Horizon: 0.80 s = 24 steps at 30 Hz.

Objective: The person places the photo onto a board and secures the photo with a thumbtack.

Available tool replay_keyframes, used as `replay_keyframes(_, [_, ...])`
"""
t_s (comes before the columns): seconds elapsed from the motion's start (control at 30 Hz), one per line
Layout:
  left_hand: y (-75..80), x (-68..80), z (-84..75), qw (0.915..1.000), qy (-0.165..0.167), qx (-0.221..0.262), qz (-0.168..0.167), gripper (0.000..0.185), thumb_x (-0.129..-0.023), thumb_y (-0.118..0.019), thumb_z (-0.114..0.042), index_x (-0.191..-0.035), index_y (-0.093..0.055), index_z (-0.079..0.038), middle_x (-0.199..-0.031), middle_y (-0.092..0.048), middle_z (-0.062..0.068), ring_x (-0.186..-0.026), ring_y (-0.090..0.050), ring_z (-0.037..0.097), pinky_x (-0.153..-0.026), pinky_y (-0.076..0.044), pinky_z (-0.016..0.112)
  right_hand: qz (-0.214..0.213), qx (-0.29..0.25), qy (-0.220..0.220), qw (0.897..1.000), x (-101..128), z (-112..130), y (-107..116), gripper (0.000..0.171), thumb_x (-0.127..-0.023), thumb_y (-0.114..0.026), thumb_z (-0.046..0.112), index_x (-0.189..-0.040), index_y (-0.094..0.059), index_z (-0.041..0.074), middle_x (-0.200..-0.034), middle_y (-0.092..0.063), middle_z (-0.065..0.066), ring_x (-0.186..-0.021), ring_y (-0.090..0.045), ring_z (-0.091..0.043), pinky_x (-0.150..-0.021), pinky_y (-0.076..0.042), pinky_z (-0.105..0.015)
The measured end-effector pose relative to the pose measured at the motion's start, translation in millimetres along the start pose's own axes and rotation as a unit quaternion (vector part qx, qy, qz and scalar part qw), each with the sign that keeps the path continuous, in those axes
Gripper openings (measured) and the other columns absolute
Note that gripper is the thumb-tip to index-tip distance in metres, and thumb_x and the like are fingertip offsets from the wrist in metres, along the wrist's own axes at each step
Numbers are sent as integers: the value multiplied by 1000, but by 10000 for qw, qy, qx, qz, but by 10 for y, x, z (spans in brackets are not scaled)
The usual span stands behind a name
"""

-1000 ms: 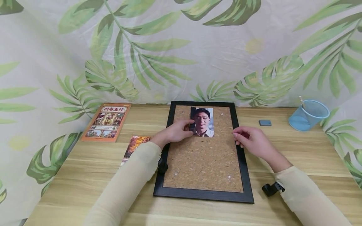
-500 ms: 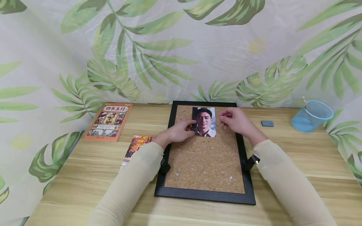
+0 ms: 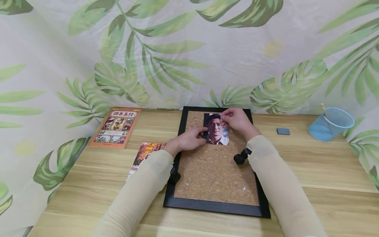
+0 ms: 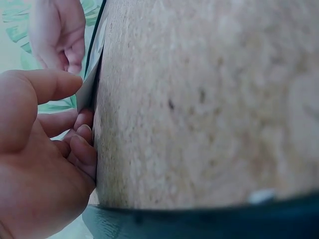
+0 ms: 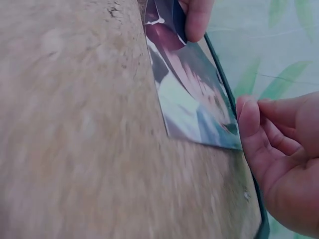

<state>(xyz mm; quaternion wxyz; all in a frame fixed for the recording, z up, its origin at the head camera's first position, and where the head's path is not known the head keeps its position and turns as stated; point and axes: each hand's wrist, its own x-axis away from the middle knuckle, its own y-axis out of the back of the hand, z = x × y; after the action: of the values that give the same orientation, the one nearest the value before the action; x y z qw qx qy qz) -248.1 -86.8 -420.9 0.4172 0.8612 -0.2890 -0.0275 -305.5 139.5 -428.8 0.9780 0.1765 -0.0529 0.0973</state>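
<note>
A portrait photo (image 3: 218, 135) lies near the top of a black-framed corkboard (image 3: 217, 171). My left hand (image 3: 189, 139) pinches the photo's left edge between thumb and fingers; in the left wrist view that edge (image 4: 87, 94) lifts off the cork. At the photo's upper right corner is my right hand (image 3: 238, 121), thumb and forefinger pinched together. It holds a tiny clear push pin, mostly hidden by the fingertips. In the right wrist view, the photo (image 5: 194, 99) slopes between both hands. Clear push pins (image 3: 244, 190) stand in the cork near its corners.
An orange comic-style book (image 3: 116, 127) lies at the back left. Nearer, an autumn-coloured picture (image 3: 143, 154) is partly under the left sleeve. To the right of the board are a small blue-grey block (image 3: 283, 131) and a blue mesh pen cup (image 3: 328, 126) with a stick in it.
My right hand has moved left and up from the board's right frame edge to the photo's upper right corner. The left hand has kept its hold on the photo's left edge.
</note>
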Motion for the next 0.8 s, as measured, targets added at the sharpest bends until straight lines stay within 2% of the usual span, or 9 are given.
replay_keyframes(0.27, [-9,-15,-10,10000,-71,-45,15,51,-93,-58,-19,-141,-45,-7,-100,-51,5,-95,-45,20,-80,-37,31,-138,285,-441,9985,-221,23,-99,17,-98,-51,7,-106,-60,-4,-88,-68,-18,-66,-66,-19,-60,-55,-30])
replay_keyframes(0.5, [-12,0,4,9999,-91,-111,-29,52,-92,-58,-20,-141,-46,-8,-100,-51,5,-96,-45,20,-82,-36,32,1,768,-464,9960,-364,64,-168,17,-96,-51,7,-105,-61,-5,-82,-69,-14,-60,-64,-15,-57,-54,-28])
replay_keyframes(0.8, [-12,4,15,10000,-10,-69,6,52,-92,-58,-21,-141,-45,-8,-101,-50,5,-96,-44,19,-81,-36,31,139,1154,-1051,9876,-477,202,-215,18,-94,-51,6,-100,-63,-6,-70,-66,-7,-53,-62,-13,-55,-53,-27])
